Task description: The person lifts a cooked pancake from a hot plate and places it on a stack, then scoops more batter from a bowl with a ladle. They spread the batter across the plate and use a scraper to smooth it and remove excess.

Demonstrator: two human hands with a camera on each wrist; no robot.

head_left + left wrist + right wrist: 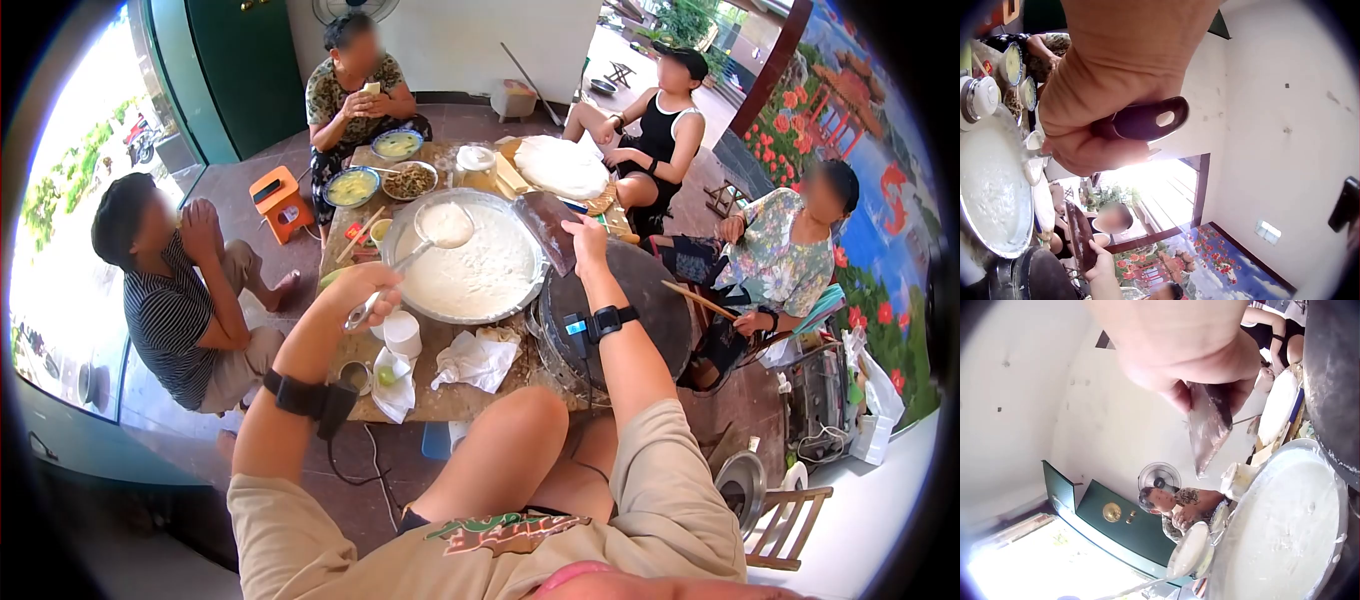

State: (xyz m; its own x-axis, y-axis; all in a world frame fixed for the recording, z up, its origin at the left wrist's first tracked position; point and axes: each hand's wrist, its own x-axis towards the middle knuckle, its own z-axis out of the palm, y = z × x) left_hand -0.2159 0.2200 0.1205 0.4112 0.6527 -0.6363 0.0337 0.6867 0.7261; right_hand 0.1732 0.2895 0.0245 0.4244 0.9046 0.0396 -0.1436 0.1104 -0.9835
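Observation:
A wide metal basin [465, 275] of white batter stands on the table. My left hand [362, 294] grips the handle of a ladle [444, 226], whose batter-filled bowl is over the basin; the handle's dark end [1141, 120] shows in the left wrist view. Between the fingers and thumb of my right hand [588, 243] is a dark flat scraper [545, 232], held at the basin's right rim beside a round black griddle [620, 320]. The right wrist view shows this scraper [1209, 428] on edge, pinched from above.
Bowls of food [353, 187] stand at the table's back left, a white folded stack [560, 167] at the back right. Crumpled paper [476, 360] and a white cup [402, 334] lie nearer. Several people sit around; one holds a wooden stick [700, 299] by the griddle.

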